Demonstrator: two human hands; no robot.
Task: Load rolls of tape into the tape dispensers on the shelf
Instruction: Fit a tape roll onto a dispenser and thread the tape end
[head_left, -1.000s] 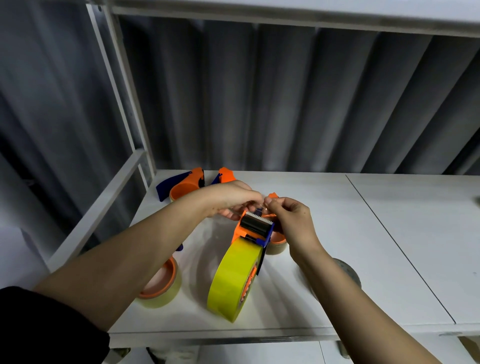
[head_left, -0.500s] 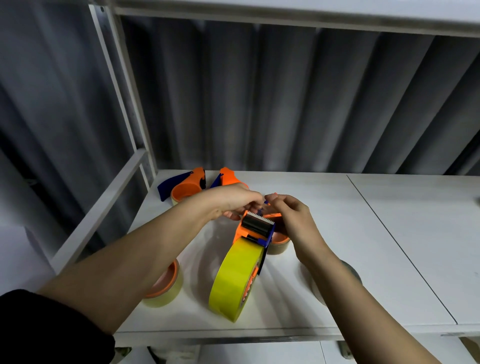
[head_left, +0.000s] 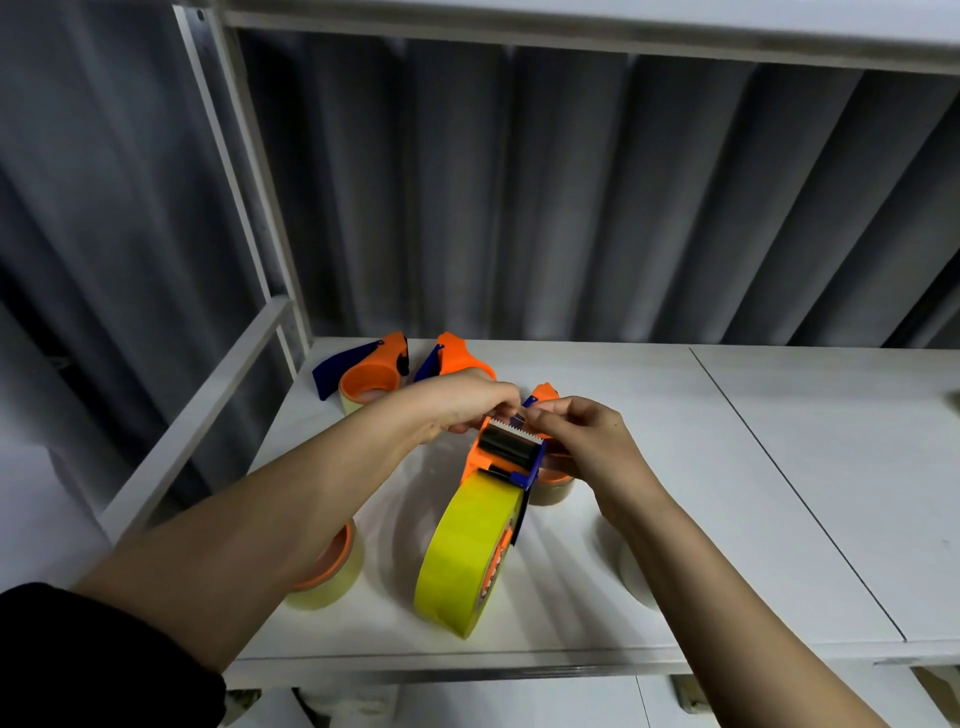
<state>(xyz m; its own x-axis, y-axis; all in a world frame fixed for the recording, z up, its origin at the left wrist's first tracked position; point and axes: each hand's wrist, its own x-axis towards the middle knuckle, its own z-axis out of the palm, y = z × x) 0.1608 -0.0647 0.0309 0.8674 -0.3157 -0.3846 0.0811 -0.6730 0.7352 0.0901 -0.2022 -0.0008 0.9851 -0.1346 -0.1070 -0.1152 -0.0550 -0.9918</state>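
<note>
Two hands meet at the centre of the frame over the serrated blade of an orange dispenser (head_left: 506, 457), which stands on the white shelf (head_left: 779, 467) with a yellow roll of tape (head_left: 470, 551) already mounted in it. From the left, the left hand (head_left: 457, 405) curls its fingers around the dispenser's head; the right hand (head_left: 576, 431) pinches at the blade edge (presumably the tape's free end, though I cannot see the film itself). The teeth sit just beside both sets of fingertips, so a slip could nick skin, or the end could snap back onto the roll and be lost. Two more orange dispensers (head_left: 371, 369) lie at the upper left of the shelf. A clear roll (head_left: 327, 571) rests at lower left, another roll (head_left: 636, 577) half hidden under the right forearm. Behind hangs a grey pleated curtain (head_left: 571, 208).
</note>
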